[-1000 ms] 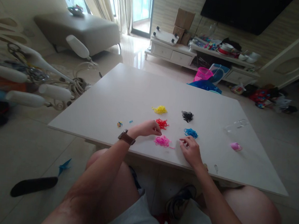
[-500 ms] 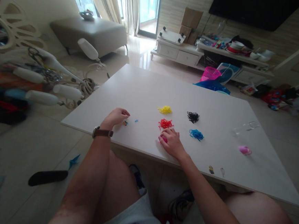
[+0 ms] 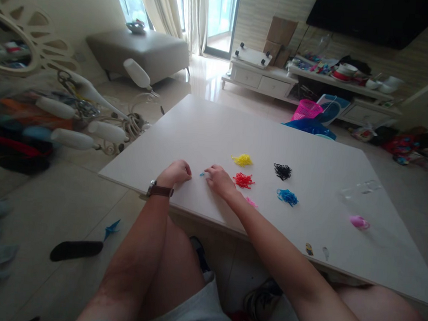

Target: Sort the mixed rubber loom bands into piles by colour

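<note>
My left hand (image 3: 178, 174), with a watch on its wrist, rests on the white table with its fingers curled together; whatever is under them is hidden. Just right of it lies a tiny blue piece (image 3: 202, 174), like a small rubber band. My right hand (image 3: 218, 181) reaches in from the right, its fingertips drawn together beside that piece; anything pinched there is too small to make out. Behind the right hand are piles of little bands: yellow (image 3: 242, 160), red (image 3: 243, 180), black (image 3: 282, 172) and blue (image 3: 287, 197). A pink pile (image 3: 250, 202) is partly covered by my right forearm.
On the table's right side are a clear glass-like container (image 3: 360, 190) and a pink rounded object (image 3: 359, 222). A small yellow figure (image 3: 309, 249) and a small silvery piece (image 3: 326, 253) lie by the near edge. A lamp with white shades (image 3: 107, 131) stands left of the table.
My right hand has moved left from the pink pile to beside the tiny blue piece. The small multicoloured bit seen by my left hand no longer shows. The view has shifted slightly.
</note>
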Demonstrator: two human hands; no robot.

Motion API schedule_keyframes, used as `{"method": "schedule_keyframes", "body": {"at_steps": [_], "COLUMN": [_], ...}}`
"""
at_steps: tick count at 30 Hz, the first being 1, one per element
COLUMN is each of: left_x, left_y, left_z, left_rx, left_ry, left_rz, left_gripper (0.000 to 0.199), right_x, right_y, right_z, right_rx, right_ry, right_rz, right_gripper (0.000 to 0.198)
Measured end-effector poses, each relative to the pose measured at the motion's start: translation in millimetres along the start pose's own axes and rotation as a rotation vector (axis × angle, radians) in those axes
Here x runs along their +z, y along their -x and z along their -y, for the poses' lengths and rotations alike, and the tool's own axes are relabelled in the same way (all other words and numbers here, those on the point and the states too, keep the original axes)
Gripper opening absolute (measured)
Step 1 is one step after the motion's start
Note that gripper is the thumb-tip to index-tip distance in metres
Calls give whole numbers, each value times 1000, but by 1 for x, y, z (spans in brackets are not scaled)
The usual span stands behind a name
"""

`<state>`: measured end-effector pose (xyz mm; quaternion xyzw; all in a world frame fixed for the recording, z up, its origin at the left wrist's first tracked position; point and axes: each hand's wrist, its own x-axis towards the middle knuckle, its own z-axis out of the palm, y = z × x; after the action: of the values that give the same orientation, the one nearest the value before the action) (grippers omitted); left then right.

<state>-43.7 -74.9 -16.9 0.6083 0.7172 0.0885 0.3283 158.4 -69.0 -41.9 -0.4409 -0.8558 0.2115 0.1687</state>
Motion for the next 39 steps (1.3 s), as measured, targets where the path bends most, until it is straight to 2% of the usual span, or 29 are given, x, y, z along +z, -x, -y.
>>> {"method": "schedule_keyframes", "body": {"at_steps": [3,8,11,13,15,18,20,22,25,29,34,37,39], "left_x": [0,1,3,6,8,13,17,23,38,63,89,100,104], "left_y": [-2,-9,-12,-11,-9,-6,-7,-8,-10,-5,3,3,1], "left_z": [2,4,-3,-10,-21,-39,-53,-66,-85,-111,-132,-135,-134], "left_rx": [32,111,132,154,166,126,93,61,-4,-52,24,68,95], "left_ry": [14,110,253,452,711,1046,1194,1317,1458,1557,1567,1563,1568], "left_rz": [-12,-94,-129,-109,-37,152,258,338,448,575,815,854,846], "left_gripper": [2,3,6,8,10,15,12,12,19,23,29,27,28], "right_x": [9,13,0,-22,-51,-98,-122,-137,-145,-144,-132,-120,-112], "right_y": [-15,-13,0,16,42,93,128,158,184,179,138,114,103], "right_z": [0,6,1,-15,-43,-98,-133,-157,-170,-149,-86,-58,-50], "right_rx": [5,-35,-14,28,94,186,209,237,278,299,176,77,60], "right_ry": [30,123,115,57,33,59,99,151,238,257,109,-1,-24], "right_rz": [32,41,31,-44,-174,-354,-403,-421,-384,-408,-373,-317,-278], "right_gripper": [19,23,28,27,22,12,5,8,21,20,16,10,7]}}
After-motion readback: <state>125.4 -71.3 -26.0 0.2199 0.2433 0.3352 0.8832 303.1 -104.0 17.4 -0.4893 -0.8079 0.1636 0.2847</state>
